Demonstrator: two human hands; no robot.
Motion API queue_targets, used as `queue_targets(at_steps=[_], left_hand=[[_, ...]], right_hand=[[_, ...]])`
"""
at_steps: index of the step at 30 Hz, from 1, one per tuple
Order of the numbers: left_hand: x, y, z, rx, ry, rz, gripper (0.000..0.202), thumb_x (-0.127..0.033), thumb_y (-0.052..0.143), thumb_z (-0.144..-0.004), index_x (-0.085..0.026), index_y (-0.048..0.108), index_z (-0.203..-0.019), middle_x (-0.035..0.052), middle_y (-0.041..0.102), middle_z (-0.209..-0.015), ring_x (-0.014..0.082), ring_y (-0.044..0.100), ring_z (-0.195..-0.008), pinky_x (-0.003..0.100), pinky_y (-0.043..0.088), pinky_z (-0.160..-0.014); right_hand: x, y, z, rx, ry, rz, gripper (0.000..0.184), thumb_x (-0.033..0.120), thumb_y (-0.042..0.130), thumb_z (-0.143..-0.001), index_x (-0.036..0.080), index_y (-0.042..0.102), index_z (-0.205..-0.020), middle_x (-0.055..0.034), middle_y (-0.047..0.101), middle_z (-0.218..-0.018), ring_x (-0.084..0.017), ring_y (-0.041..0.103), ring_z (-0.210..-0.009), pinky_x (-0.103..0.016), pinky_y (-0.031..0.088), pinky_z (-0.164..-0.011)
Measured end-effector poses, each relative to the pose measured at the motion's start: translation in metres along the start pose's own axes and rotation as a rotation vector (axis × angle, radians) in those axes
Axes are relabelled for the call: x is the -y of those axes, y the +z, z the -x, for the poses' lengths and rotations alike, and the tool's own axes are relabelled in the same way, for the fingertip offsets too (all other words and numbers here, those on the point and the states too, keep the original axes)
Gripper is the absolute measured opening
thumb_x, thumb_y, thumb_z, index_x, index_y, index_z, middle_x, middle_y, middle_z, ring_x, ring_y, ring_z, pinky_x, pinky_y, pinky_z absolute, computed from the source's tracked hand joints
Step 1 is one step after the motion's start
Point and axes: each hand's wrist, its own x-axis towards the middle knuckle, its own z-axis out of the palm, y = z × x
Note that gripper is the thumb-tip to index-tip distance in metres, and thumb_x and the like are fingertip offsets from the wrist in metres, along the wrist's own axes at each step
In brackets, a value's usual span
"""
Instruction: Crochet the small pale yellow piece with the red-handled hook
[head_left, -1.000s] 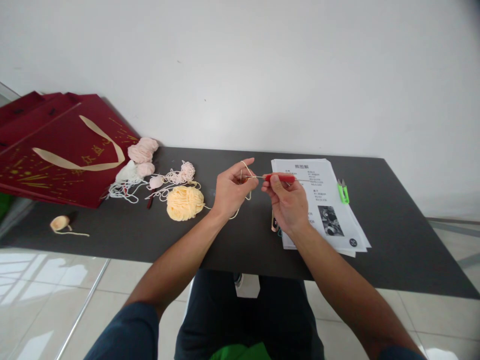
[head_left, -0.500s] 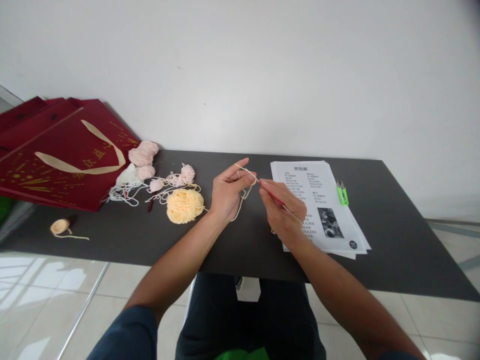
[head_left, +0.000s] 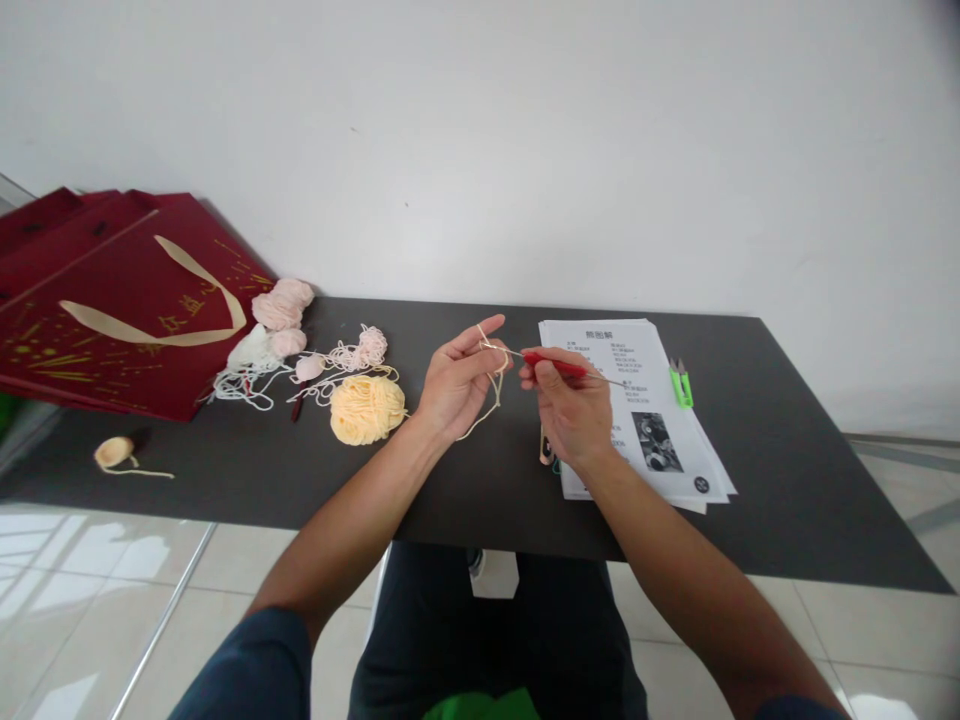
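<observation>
Pale yellow yarn [head_left: 496, 402] is looped about the left hand [head_left: 459, 388] at the middle of the near side of the wall, over the dark surface [head_left: 780, 480]. One loop crosses the raised index finger, which points to two o'clock; the thumb and another of the left fingers are pinched together on the yarn, and a strand hangs below them towards seven o'clock.

The right hand [head_left: 576, 408], at three o'clock from the left, has its fingers clamped on the red handle of a crochet hook [head_left: 561, 366]. The hook's metal tip points between nine and ten o'clock, meeting the yarn at the left fingers; its rear shaft slants out to four o'clock.

Beneath the right hand lie printed sheets [head_left: 651, 365], with green snips [head_left: 681, 384] on their edge at three o'clock from it.

A yellow yarn ball [head_left: 367, 410] rests between eight and nine o'clock from the left hand. From that ball, a pink tangle [head_left: 367, 348] lies at twelve, pink skeins [head_left: 283, 304] at eleven, white yarn [head_left: 252, 350] at ten, with a maroon bag [head_left: 112, 285] farther out at ten. A small cream piece [head_left: 114, 452] sits between eight and nine, trailing a tail.
</observation>
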Motion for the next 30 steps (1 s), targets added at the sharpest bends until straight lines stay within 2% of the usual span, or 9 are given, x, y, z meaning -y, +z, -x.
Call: queue_targets(at_steps=[4,9,14,20,23,30], left_hand=[[0.001,0.0,0.0,-0.017,0.032,-0.035,0.048,-0.01,0.085,-0.066,-0.018,0.077,-0.113,-0.0024,0.071,-0.077,0.0081,0.064,-0.068,0.026,0.052,-0.074],[0.0,-0.001,-0.001,-0.046,0.063,-0.084,0.047,-0.012,0.085,-0.066,-0.019,0.077,-0.112,-0.0033,0.071,-0.078,0.0077,0.063,-0.067,0.026,0.051,-0.073],[0.0,-0.003,-0.001,-0.033,0.09,-0.13,0.047,-0.012,0.082,-0.066,-0.02,0.078,-0.113,-0.0036,0.069,-0.074,0.0078,0.061,-0.065,0.026,0.048,-0.071],[-0.001,-0.005,-0.002,-0.029,0.15,-0.186,0.045,-0.011,0.078,-0.065,-0.021,0.081,-0.108,-0.0033,0.067,-0.069,0.0086,0.057,-0.062,0.026,0.044,-0.066],[-0.001,-0.005,-0.002,-0.018,0.149,-0.201,0.044,-0.01,0.075,-0.062,-0.02,0.082,-0.104,-0.0028,0.065,-0.064,0.0096,0.053,-0.06,0.027,0.041,-0.063],[-0.006,-0.005,-0.001,0.063,0.052,-0.141,0.035,-0.011,0.067,-0.059,-0.017,0.084,-0.09,-0.0011,0.059,-0.058,0.0096,0.047,-0.054,0.028,0.038,-0.058]], right_hand=[[0.006,0.001,-0.006,-0.019,0.008,-0.066,0.015,0.033,0.087,-0.08,0.027,0.078,-0.091,0.001,0.082,-0.092,-0.012,0.072,-0.072,-0.027,0.062,-0.067],[0.011,-0.003,-0.01,-0.066,-0.037,-0.04,0.02,0.033,0.089,-0.077,0.026,0.074,-0.088,0.0012,0.081,-0.088,-0.013,0.07,-0.07,-0.028,0.059,-0.064],[0.008,-0.008,-0.009,-0.041,-0.129,0.044,0.013,0.029,0.084,-0.082,0.027,0.073,-0.088,0.0011,0.08,-0.093,-0.013,0.071,-0.07,-0.031,0.06,-0.067],[0.009,-0.009,-0.005,-0.022,-0.237,0.126,0.013,0.026,0.085,-0.082,0.028,0.073,-0.087,0.0006,0.079,-0.093,-0.013,0.069,-0.067,-0.033,0.058,-0.064],[0.011,-0.009,-0.005,0.011,-0.215,0.095,0.013,0.026,0.085,-0.082,0.028,0.073,-0.087,0.0011,0.079,-0.092,-0.013,0.068,-0.066,-0.031,0.056,-0.063],[0.015,-0.011,-0.008,0.077,-0.105,-0.001,0.015,0.03,0.086,-0.082,0.026,0.072,-0.087,0.001,0.078,-0.088,-0.011,0.066,-0.066,-0.029,0.053,-0.062]])
